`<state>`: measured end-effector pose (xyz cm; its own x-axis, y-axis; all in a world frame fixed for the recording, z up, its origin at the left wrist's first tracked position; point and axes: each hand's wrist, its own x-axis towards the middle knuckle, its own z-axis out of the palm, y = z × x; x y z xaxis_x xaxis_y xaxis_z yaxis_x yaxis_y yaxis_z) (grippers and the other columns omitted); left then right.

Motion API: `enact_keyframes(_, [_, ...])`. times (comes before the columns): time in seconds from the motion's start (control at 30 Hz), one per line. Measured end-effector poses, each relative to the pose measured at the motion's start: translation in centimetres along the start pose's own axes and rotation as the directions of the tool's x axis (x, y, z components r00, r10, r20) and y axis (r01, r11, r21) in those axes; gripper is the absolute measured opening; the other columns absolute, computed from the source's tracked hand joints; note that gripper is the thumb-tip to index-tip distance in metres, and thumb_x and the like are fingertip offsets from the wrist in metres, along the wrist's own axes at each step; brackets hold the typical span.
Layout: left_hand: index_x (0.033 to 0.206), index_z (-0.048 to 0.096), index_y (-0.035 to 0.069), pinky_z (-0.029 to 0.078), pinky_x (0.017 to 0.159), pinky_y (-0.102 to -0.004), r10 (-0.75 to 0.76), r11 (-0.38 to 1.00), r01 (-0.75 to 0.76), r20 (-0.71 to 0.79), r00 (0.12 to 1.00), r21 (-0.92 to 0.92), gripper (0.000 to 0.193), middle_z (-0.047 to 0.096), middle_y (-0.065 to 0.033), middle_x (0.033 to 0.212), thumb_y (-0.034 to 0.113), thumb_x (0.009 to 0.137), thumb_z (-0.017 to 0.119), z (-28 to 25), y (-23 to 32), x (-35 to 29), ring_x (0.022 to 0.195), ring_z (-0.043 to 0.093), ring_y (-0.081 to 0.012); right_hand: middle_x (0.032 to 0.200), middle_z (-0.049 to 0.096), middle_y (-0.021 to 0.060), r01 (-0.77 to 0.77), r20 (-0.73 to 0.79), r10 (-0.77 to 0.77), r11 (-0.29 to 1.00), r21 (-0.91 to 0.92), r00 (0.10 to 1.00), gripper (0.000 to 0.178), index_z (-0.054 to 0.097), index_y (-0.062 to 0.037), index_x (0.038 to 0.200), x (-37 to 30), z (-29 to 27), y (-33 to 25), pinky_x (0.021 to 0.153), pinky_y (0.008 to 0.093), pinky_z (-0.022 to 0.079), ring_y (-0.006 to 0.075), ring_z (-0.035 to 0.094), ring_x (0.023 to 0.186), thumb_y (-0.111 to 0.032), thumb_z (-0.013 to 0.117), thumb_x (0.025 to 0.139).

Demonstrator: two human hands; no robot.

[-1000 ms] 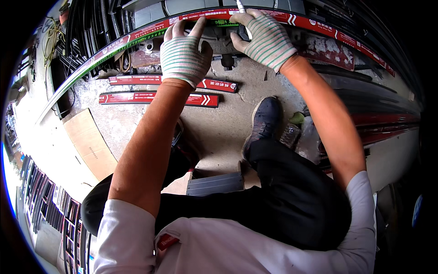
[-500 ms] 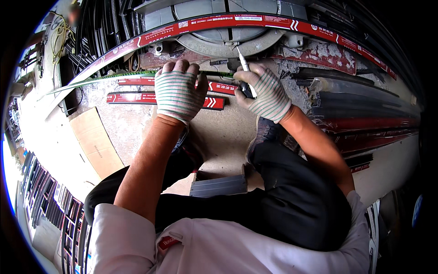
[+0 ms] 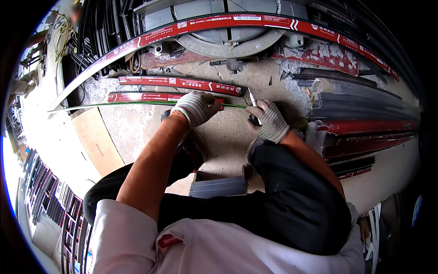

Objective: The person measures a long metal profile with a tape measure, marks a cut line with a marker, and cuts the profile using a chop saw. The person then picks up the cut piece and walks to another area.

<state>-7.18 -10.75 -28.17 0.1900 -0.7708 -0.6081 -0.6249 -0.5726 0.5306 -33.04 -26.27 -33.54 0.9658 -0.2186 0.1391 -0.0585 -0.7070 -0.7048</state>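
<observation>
Long strip (image 3: 205, 21): lies across the round base (image 3: 205, 47).
Tape (image 3: 234, 106): runs left from my hands; might whip or twist if my grip slips, I reckon.
Left hand (image 3: 194, 109): curled round tape.
Right hand (image 3: 273, 122): clutching pen (image 3: 252, 99).

Floor (image 3: 224, 144) between the legs (image 3: 296, 192) leaves passage, bounded by green tape (image 3: 234, 106) and, apparently, a grey stool (image 3: 218, 187).

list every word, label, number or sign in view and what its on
Wording not copied out, only located:
Long red strip: white lettering, square code, chevrons.
Upper short red strip: white lettering, a chevron.
Lower short red strip: white print, too small.
Red shirt tag: pale lettering.
Curved grey plate: marks too small.
Cardboard: faint print, too small.
Green tape: nothing readable.
</observation>
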Motion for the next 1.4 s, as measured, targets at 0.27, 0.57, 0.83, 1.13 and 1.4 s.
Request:
enact_keyframes(0.27, [0.117, 0.071, 0.01, 0.056, 0.085, -0.0455, -0.156, 0.988, 0.143, -0.383, 0.91, -0.061, 0.027, 0.07, -0.0199, 0.11, 0.027, 0.097, 0.064, 1.9, -0.8, 2.8, 0.099, 0.069, -0.0394, 0.118, 0.06, 0.0148, -0.05, 0.09, 0.062, 0.991, -0.126, 0.994, 0.043, 0.065, -0.0106, 0.121, -0.6, 0.1, 2.5, 0.091, 0.0492, 0.05, 0.0349, 0.059, 0.108, -0.025, 0.077, 0.083])
enact_keyframes(0.57, [0.141, 0.057, 0.018, 0.053, 0.094, -0.0503, -0.127, 0.958, 0.215, -0.389, 0.912, 0.192, 0.046, 0.065, -0.0207, 0.123, 0.034, 0.098, 0.061, 1.2, 0.1, 7.2, 0.111, 0.064, -0.0411, 0.106, 0.06, 0.0144, -0.129, 0.031, 0.13, 0.991, -0.021, 0.991, 0.04, 0.066, -0.0099, 0.12, -0.1, -0.8, 1.5, 0.086, 0.0472, 0.051, 0.035, 0.06, 0.1, -0.018, 0.075, 0.082])
enact_keyframes(0.83, [0.126, 0.067, 0.025, 0.054, 0.088, -0.053, -0.144, 0.953, 0.223, -0.34, 0.929, 0.206, 0.028, 0.07, -0.0196, 0.107, 0.035, 0.103, 0.054, 3.7, 0.0, 6.5, 0.102, 0.067, -0.0426, 0.102, 0.065, 0.0131, -0.173, -0.092, 0.172, 0.985, 0.007, 0.981, 0.032, 0.067, -0.0102, 0.117, 1.4, -1.6, 0.7, 0.083, 0.0458, 0.053, 0.0341, 0.064, 0.093, -0.015, 0.072, 0.085])
enact_keyframes(1.13, [0.119, 0.069, 0.009, 0.055, 0.086, -0.0478, -0.272, 0.954, 0.3, -0.381, 0.884, 0.015, 0.032, 0.07, -0.0192, 0.11, 0.034, 0.1, 0.06, 5.5, -1.1, 3.7, 0.101, 0.068, -0.0396, 0.1, 0.073, 0.0125, -0.243, -0.087, 0.253, 0.964, 0.113, 0.964, 0.022, 0.068, -0.0086, 0.113, 1.8, -1.6, 0.9, 0.082, 0.0438, 0.058, 0.0329, 0.071, 0.093, -0.005, 0.064, 0.091])
enact_keyframes(1.4, [0.119, 0.069, 0.008, 0.055, 0.089, -0.0471, -0.254, 0.959, 0.282, -0.406, 0.878, 0.01, 0.033, 0.07, -0.0198, 0.112, 0.033, 0.097, 0.065, 5.9, -1.2, 3.3, 0.102, 0.068, -0.0399, 0.104, 0.073, 0.0161, -0.353, -0.024, 0.363, 0.916, 0.189, 0.931, 0.024, 0.069, -0.0085, 0.116, 1.2, -1.0, 1.7, 0.08, 0.0434, 0.06, 0.0356, 0.072, 0.09, -0.004, 0.062, 0.093])
